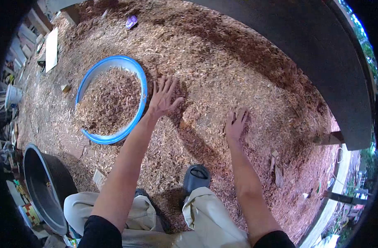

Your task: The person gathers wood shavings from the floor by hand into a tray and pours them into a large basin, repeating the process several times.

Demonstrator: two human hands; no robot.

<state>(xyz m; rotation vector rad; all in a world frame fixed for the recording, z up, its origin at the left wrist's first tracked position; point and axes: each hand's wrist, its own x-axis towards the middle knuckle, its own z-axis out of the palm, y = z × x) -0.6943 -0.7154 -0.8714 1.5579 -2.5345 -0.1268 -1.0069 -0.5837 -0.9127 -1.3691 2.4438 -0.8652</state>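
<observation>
Nothing gripped in either hand right now: the left hand (pixel 163 98) is flat and spread, fingers fanned wide, palm down on the wood chips (pixel 222 70), and the right hand (pixel 236 124) is also unclenched, its fingers dipping into the chips so the tips are partly buried. Both arms reach far out from the body, the left one stretching further. The chips cover the ground all around, a thick heap running off to the far side and right, up against a dark curved wall (pixel 321 49).

The blue basin (pixel 142 78) sits just to the left of the left hand, its rim almost touching the little-finger side, and it already holds a layer of chips. So the left hand is clearly the nearer one to the basin; the right hand lies well apart from it, to the right and a bit nearer the body. A black tub (pixel 36 165) stands nearer, at the left edge, beside the knee. Light trousers (pixel 205 211) and a dark shoe (pixel 196 177) show between the arms, planted in the chips
</observation>
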